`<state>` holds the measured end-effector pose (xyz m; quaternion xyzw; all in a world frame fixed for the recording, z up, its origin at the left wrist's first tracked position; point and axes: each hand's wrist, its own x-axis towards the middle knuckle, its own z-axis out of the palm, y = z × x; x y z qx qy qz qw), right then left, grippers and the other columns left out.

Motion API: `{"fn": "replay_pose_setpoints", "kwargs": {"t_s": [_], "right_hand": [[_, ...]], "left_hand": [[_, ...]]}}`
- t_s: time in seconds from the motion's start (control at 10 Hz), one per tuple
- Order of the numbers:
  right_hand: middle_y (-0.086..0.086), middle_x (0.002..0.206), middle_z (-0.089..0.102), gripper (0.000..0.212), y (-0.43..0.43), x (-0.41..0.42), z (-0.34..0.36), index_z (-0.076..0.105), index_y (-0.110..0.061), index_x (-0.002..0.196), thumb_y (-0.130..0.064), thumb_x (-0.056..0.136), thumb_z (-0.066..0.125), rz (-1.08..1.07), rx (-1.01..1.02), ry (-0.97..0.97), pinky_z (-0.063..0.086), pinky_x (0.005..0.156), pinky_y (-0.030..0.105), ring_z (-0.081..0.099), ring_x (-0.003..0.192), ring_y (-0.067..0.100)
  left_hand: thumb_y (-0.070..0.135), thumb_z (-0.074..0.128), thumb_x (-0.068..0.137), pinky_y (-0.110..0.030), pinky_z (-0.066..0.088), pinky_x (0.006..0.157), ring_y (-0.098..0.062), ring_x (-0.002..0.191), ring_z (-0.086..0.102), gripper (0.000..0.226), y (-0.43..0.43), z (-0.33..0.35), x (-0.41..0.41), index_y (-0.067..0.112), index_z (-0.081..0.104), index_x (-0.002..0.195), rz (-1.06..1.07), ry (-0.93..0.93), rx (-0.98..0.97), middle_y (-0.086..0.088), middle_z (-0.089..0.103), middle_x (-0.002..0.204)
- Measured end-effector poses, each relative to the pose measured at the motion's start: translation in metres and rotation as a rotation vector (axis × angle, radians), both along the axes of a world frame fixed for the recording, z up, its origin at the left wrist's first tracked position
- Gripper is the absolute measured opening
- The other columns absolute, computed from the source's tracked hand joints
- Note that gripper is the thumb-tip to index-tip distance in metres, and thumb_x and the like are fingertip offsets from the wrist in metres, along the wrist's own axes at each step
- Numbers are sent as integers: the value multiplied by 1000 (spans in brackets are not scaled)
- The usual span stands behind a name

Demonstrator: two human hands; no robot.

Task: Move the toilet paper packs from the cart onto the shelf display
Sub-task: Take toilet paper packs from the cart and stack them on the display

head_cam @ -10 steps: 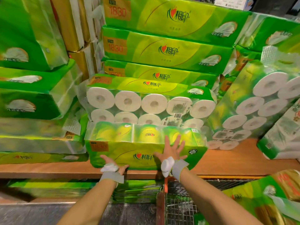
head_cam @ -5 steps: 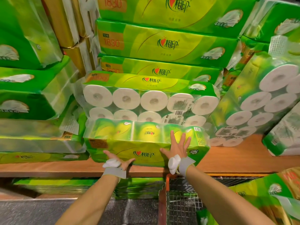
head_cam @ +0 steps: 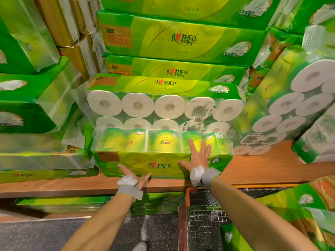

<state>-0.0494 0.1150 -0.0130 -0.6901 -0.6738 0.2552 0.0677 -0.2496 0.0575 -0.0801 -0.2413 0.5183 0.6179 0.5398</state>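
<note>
A grey speckled floor (head_cam: pixel 45 232) and the tip of a light shoe (head_cam: pixel 139 247) lie nearest. To the right stands a wire cart (head_cam: pixel 204 214) with a red frame, holding a green and gold pack (head_cam: pixel 290 205) at its right side. Both forearms reach forward, each with a grey wrist band.

The left hand (head_cam: pixel 135 173) rests at the lower front edge of a green toilet paper pack (head_cam: pixel 145 160), fingers straight and not curled round it. The right hand (head_cam: pixel 197 156) lies flat on the pack's front and top, fingers spread apart, gripping nothing. This pack sits lengthwise on the front part of the wooden shelf (head_cam: pixel 253 167), close to its edge.

Just behind it, touching, is a second pack (head_cam: pixel 163 105) with its white roll ends facing out. More green packs (head_cam: pixel 181 38) are stacked above, gold packs (head_cam: pixel 72 33) stand at the upper left, and a tilted pack (head_cam: pixel 290 105) leans in at the right
</note>
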Motion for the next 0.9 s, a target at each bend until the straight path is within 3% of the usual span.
{"fn": "replay_pose_setpoints", "kwargs": {"t_s": [0.1,0.2,0.3,0.4,0.5,0.6,0.7,0.8,0.9], "right_hand": [[9,156,-21,90,-12,12,3,5,-36,148,-34,83,67,67,12,50,15,113,55,-21,143,35],[7,157,-19,86,-31,27,5,8,-34,148,-31,85,65,60,51,80,17,114,50,-15,145,33],[6,158,-14,81,-51,53,9,11,-35,148,-29,86,64,9,83,88,20,114,50,-10,145,33],[6,159,-8,78,-75,94,16,12,-33,148,-31,88,61,-73,93,84,20,114,49,-4,146,33],[7,159,-2,73,-101,141,25,14,-32,148,-32,89,57,-183,81,74,22,115,48,0,146,32],[7,158,6,69,-132,188,36,19,-30,147,-31,90,57,-323,96,94,25,114,48,6,145,32],[8,156,15,64,-161,228,43,27,-26,145,-29,89,57,-409,181,82,26,114,44,12,144,30],[10,155,19,65,-188,267,49,28,-23,144,-29,87,59,-490,214,40,22,115,43,16,144,29],[11,152,26,64,-214,302,54,31,-23,142,-30,85,59,-561,218,2,24,114,44,23,140,31]], "left_hand": [[76,25,84,-50,38,102,-31,137,35,92,-17,-3,33,15,11,151,-361,168,16,-14,38,145],[69,21,89,-41,43,92,-29,126,49,78,-34,-29,76,11,35,139,-613,166,48,-13,50,136],[49,29,99,-30,47,73,-23,101,60,47,-43,-28,117,15,46,126,-851,237,83,-9,56,129],[28,39,99,-21,36,53,-15,68,54,21,-45,-21,158,13,53,105,-1045,350,148,-6,62,89],[20,45,98,-20,35,47,-9,56,56,13,-47,-6,197,15,55,90,-1218,456,224,-1,60,77],[17,51,95,-18,37,44,-5,48,57,10,-46,4,241,12,55,103,-1392,584,304,-1,59,74],[14,59,90,-16,41,44,-8,54,57,29,-53,18,289,10,49,118,-1512,690,411,-4,58,75],[16,68,85,-12,47,63,-15,85,62,57,-62,27,340,9,37,132,-1699,766,572,-10,60,108],[19,77,76,-38,44,100,-33,128,45,89,-75,37,385,11,22,145,-1787,817,678,-17,37,145]]}}
